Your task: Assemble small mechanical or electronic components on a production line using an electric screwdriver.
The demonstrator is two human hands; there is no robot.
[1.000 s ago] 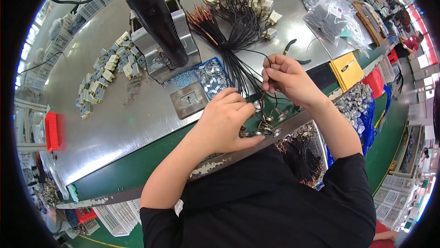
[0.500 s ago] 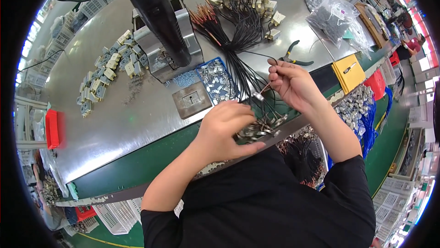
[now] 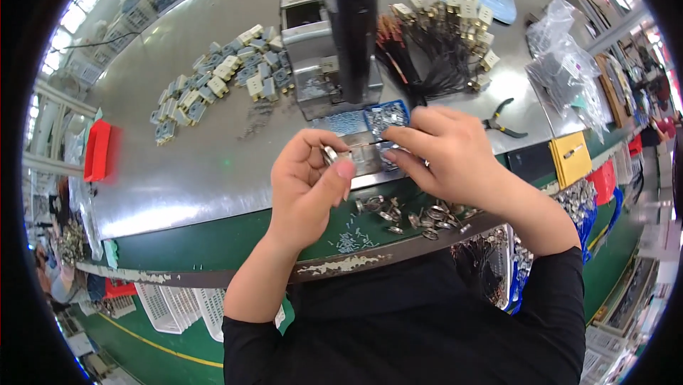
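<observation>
My left hand (image 3: 307,178) is closed around a small round silver metal part (image 3: 329,155), held between thumb and fingers. Just right of it, my right hand (image 3: 445,150) pinches a thin dark wire (image 3: 371,143), whose bare end reaches toward the metal part. Whether the two touch I cannot tell. Below the hands, several loose round metal parts (image 3: 430,223) lie on the green mat, with a small heap of tiny screws (image 3: 350,240) to their left. Behind the fingers are a steel block (image 3: 364,161), partly hidden, and a blue tray (image 3: 405,109) of small metal pieces.
A black cylindrical device (image 3: 352,36) stands by a metal machine (image 3: 302,11). Cream and grey blocks (image 3: 228,68) spread out left. Black wires (image 3: 445,65) with cream plugs lie behind my right hand. Pliers (image 3: 506,120), a yellow pad (image 3: 569,163) and plastic bags (image 3: 562,65) sit rightward.
My left hand has risen from the heap of round metal parts and now holds one. My right hand has come left toward it with the wire. The whole view has shifted.
</observation>
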